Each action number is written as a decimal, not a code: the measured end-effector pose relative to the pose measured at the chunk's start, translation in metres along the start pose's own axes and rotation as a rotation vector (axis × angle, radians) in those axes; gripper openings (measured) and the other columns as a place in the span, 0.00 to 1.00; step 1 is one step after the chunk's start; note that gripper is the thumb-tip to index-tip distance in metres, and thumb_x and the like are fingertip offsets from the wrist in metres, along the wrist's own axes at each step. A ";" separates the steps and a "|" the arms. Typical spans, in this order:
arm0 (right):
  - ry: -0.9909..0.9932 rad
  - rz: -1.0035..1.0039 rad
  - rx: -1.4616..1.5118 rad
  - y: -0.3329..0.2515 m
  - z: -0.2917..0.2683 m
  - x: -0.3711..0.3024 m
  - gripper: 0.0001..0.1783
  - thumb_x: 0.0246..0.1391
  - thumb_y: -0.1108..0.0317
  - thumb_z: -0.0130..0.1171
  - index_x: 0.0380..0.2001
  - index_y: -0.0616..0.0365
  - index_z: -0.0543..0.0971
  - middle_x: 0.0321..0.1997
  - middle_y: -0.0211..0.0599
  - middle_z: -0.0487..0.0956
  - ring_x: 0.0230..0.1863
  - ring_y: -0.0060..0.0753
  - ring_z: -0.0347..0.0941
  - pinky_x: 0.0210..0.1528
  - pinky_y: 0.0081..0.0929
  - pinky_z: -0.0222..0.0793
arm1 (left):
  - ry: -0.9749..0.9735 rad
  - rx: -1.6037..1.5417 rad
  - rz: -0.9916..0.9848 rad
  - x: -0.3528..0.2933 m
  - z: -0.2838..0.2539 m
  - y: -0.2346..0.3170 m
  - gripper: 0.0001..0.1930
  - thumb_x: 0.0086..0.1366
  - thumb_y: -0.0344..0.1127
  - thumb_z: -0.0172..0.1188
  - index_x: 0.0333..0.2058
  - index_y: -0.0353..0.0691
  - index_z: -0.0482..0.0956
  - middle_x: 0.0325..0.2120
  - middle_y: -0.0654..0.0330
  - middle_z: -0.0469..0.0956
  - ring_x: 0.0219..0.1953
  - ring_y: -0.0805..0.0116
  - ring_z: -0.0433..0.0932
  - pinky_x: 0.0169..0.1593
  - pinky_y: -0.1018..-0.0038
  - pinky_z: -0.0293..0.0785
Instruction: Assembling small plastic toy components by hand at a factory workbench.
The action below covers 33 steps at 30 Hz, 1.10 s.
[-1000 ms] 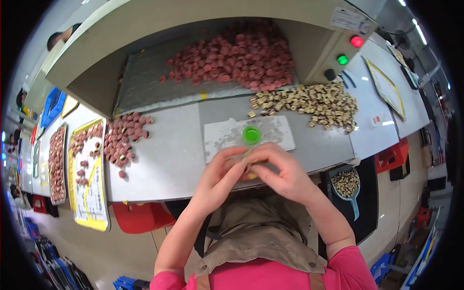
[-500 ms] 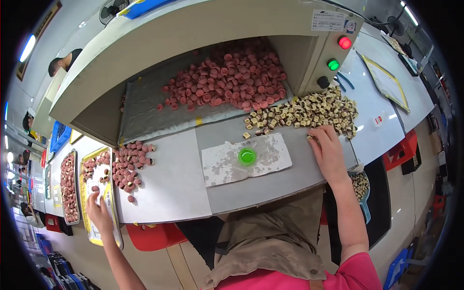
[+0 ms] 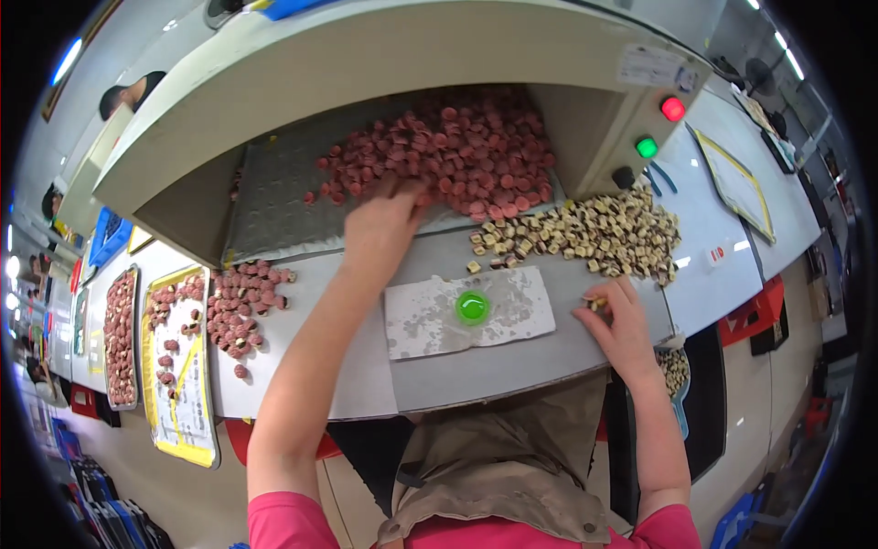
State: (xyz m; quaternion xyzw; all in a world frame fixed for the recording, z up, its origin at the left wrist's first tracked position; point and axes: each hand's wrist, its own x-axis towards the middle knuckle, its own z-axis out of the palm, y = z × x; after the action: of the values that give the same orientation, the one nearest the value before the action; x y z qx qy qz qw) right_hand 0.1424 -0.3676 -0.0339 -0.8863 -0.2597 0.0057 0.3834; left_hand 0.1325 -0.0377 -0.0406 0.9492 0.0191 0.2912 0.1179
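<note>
My left hand (image 3: 384,222) reaches under the beige hood to the near edge of a heap of pink-red ridged round cups (image 3: 476,146); its fingertips are hidden among them. On the right, my right hand (image 3: 624,325) is closed in a pinch on a small cream-and-dark block (image 3: 596,302). Beyond that hand lies a pile of similar blocks (image 3: 594,229). Between the hands, a round bright green piece (image 3: 472,307) rests on a white, grey-blotched board (image 3: 416,320). Joined red-and-cream pieces (image 3: 240,311) lie loose at the left.
The beige hood (image 3: 384,55) arches over the heap, with a red button (image 3: 673,109) and a green button (image 3: 647,147) on its right post. Left are a yellow-rimmed tray (image 3: 197,448) and a filled metal tray (image 3: 119,339). Blue-handled pliers (image 3: 663,178) lie far right.
My left hand has moved from the yellow-rimmed tray to the red cups, leaving a piece in the tray. My right hand has drawn back from the block pile toward me, with a block between its fingers.
</note>
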 end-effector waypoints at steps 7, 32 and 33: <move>0.040 -0.224 -0.252 0.020 0.002 0.004 0.15 0.47 0.69 0.65 0.37 0.58 0.73 0.35 0.35 0.70 0.33 0.34 0.69 0.36 0.28 0.66 | -0.087 0.060 0.029 -0.004 -0.005 -0.009 0.11 0.56 0.34 0.58 0.38 0.44 0.74 0.37 0.55 0.75 0.32 0.53 0.77 0.35 0.62 0.74; -0.126 -0.084 -0.039 -0.014 -0.004 -0.001 0.09 0.53 0.77 0.56 0.39 0.61 0.74 0.38 0.39 0.71 0.34 0.37 0.71 0.36 0.27 0.68 | -0.040 -1.916 -0.856 -0.145 -0.092 0.045 0.11 0.64 0.28 0.55 0.45 0.40 0.70 0.38 0.63 0.74 0.38 0.75 0.75 0.43 0.78 0.72; -0.143 -0.099 -0.034 -0.013 -0.001 -0.001 0.09 0.53 0.77 0.56 0.39 0.61 0.74 0.38 0.39 0.71 0.34 0.37 0.71 0.36 0.27 0.68 | -0.103 -1.985 -0.890 -0.147 -0.089 0.051 0.11 0.64 0.28 0.55 0.45 0.40 0.70 0.39 0.62 0.74 0.38 0.75 0.75 0.43 0.78 0.73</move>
State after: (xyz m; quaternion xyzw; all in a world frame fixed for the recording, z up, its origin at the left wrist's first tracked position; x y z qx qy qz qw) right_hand 0.1362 -0.3613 -0.0243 -0.8761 -0.3300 0.0454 0.3486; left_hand -0.0409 -0.0837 -0.0381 0.3499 0.1126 0.0679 0.9275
